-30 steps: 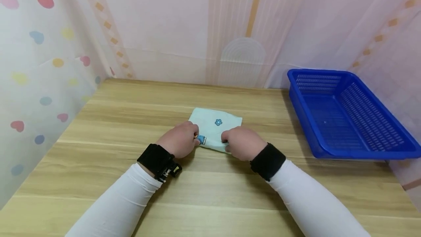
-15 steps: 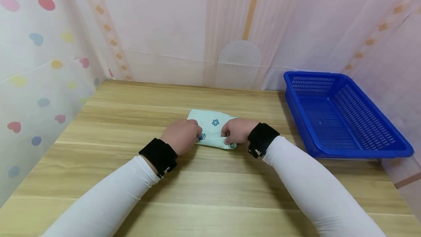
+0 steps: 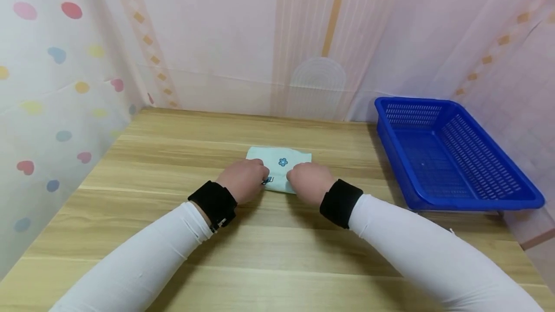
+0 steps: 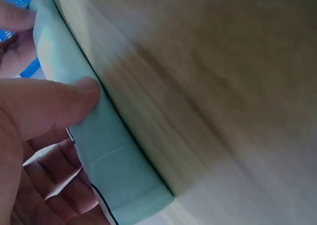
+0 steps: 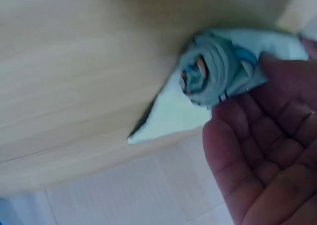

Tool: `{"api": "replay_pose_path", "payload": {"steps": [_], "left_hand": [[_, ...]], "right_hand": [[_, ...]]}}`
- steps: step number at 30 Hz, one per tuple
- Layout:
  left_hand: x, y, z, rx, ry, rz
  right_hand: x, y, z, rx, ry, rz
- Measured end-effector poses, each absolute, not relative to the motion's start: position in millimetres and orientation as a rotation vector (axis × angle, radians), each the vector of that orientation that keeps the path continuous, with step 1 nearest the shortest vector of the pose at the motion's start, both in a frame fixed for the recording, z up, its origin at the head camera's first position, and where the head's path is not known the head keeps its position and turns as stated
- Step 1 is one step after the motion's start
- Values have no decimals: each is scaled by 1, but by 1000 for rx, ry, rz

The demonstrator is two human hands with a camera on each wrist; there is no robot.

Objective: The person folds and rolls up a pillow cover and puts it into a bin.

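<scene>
A mint-green cloth with a blue flower print lies on the wooden table, its near side rolled up and its far side flat. My left hand grips the left part of the roll. In the left wrist view, the thumb presses on top of the rolled cloth, fingers curled at its other side. My right hand pinches the roll near its right end. The right wrist view shows the spiral end of the roll between thumb and fingers, with a flat flap spreading behind.
On the right side of the table stands a blue plastic basket with slotted walls and nothing inside. Behind the table hangs a pale pink patterned curtain; a dotted one is at the left.
The flat part of the cloth has become shorter from near to far as its near edge rolls up. My right hand has let its fingers shift along the roll and sits slightly closer to the left.
</scene>
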State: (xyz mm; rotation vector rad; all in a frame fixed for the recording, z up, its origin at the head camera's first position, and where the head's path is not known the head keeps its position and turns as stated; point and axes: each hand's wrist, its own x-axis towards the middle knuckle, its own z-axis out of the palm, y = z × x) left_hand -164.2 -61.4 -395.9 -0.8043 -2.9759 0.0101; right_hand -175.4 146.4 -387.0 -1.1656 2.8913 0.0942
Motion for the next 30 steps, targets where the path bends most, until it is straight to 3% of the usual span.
{"api": "replay_pose_path", "payload": {"steps": [10,30], "left_hand": [[-165,-59,-396,-833,-2962,59],[-181,-69,-390,-697,-3242,-302]], "right_hand": [[-171,147,-400,-1269,2901,346],[-218,161,-392,-1000,2614,-262]]}}
